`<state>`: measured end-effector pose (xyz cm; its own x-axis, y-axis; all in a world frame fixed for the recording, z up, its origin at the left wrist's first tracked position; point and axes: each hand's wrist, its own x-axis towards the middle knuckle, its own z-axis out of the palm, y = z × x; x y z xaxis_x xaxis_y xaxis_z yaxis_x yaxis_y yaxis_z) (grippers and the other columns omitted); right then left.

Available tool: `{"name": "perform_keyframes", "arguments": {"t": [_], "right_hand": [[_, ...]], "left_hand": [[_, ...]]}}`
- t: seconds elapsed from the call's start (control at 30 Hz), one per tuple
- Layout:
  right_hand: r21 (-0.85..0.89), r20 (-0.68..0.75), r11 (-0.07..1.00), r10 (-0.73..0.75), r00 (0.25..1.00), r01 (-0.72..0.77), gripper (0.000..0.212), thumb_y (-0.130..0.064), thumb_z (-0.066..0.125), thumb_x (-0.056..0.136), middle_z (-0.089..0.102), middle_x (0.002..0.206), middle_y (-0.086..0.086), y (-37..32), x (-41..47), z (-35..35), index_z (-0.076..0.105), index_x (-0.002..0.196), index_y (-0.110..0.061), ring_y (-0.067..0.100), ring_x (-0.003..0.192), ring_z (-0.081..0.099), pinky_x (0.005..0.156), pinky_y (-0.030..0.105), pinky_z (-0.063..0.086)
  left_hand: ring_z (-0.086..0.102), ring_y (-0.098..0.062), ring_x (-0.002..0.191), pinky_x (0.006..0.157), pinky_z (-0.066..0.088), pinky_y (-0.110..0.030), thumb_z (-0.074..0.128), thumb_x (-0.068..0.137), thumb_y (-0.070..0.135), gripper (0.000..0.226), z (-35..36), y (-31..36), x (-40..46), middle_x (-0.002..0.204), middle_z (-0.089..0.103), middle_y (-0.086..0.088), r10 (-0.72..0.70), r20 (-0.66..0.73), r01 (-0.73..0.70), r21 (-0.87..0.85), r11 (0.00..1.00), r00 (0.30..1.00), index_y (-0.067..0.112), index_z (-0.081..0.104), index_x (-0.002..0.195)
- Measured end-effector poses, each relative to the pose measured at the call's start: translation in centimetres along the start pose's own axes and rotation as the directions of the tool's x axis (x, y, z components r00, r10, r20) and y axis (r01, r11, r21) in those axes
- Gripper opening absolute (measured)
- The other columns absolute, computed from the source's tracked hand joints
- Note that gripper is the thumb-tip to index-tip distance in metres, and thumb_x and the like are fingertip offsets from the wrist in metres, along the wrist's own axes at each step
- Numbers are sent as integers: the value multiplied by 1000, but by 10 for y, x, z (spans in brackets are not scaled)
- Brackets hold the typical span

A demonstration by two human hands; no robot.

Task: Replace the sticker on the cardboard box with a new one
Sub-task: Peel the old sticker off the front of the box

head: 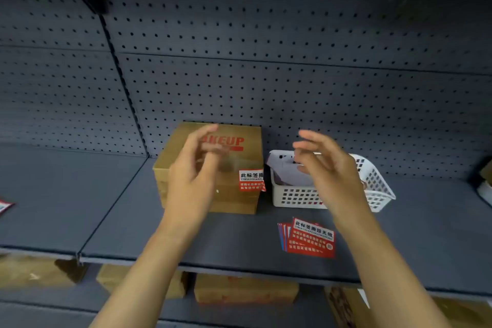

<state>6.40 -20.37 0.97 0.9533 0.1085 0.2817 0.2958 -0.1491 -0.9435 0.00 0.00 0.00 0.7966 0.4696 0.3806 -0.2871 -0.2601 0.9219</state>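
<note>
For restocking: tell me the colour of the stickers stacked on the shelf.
Red with a white top band, head view.

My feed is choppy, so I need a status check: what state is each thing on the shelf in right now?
cardboard box: closed, upright on shelf.
old sticker: stuck at the box's right edge.
sticker stack: fanned flat on shelf.
white basket: upright, paper inside.
left hand: open, empty.
right hand: open, empty.

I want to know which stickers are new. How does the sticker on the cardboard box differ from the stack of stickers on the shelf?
The sticker on the cardboard box is a single one stuck near the box's right edge; the stack of stickers is several, fanned. The box sticker stands upright; the stack lies flat on the shelf, loose. Both are red with a white band and black characters.
</note>
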Motion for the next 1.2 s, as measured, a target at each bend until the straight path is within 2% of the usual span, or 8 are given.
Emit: {"name": "perform_keyframes", "arguments": {"t": [0.07,0.17,0.33,0.5,0.73,0.93,1.07,1.2], "right_hand": [[-16,20,1000,0,1000,1,28,-31,65,90,73,111,-13,4,7,3,67,116,-40,4,105,68,95,33,55],[-141,90,989,-40,995,53,25,-29,65,91,71,110,-16,11,12,13,70,114,-37,-5,96,64,78,8,49],[-514,316,778,-219,923,361,34,-40,66,88,64,115,-12,25,19,38,71,120,-32,8,114,51,95,21,42],[-613,431,621,-256,866,488,35,-45,68,83,66,110,-12,31,25,56,73,116,-34,15,117,49,88,35,48],[-567,438,587,-380,815,578,6,-32,77,80,71,90,-13,32,28,63,80,84,-28,14,93,59,68,34,51],[-534,439,548,-471,765,644,7,-32,75,80,72,75,-10,32,26,61,79,76,-29,17,80,62,67,38,52],[-552,402,589,-433,807,590,6,-38,71,80,69,87,-4,26,27,55,76,84,-37,21,89,64,71,36,51],[-573,505,586,-299,810,574,41,-33,79,76,75,86,-12,21,32,55,73,117,-33,20,111,57,77,39,51]], "left_hand": [[65,-6,92,71,50,-14,53,100,21,27,1,-5,4,92,69,17,74,45,-81,187,979,996,37,61,121],[57,-9,108,81,48,-18,52,102,27,26,1,-22,12,105,67,21,147,149,-200,458,866,978,32,61,126],[55,-18,119,98,46,-40,35,103,43,41,-5,-48,22,127,63,8,100,356,-335,698,632,929,30,56,136],[60,-21,120,94,48,-44,31,99,51,51,-8,-55,26,130,64,10,54,381,-341,745,574,923,29,63,131],[62,-21,121,95,49,-42,33,91,61,60,-13,-47,31,133,65,11,-5,437,-376,781,498,900,30,64,132],[62,-15,122,96,51,-41,33,85,66,63,-13,-44,34,132,66,15,-24,406,-331,777,536,914,34,67,127],[62,-14,123,97,50,-40,33,84,69,65,-14,-45,36,131,66,15,-32,408,-328,777,537,913,34,67,126],[62,-15,122,96,49,-41,32,83,68,65,-13,-46,37,129,67,14,-27,407,-329,773,542,913,33,67,125]]}}
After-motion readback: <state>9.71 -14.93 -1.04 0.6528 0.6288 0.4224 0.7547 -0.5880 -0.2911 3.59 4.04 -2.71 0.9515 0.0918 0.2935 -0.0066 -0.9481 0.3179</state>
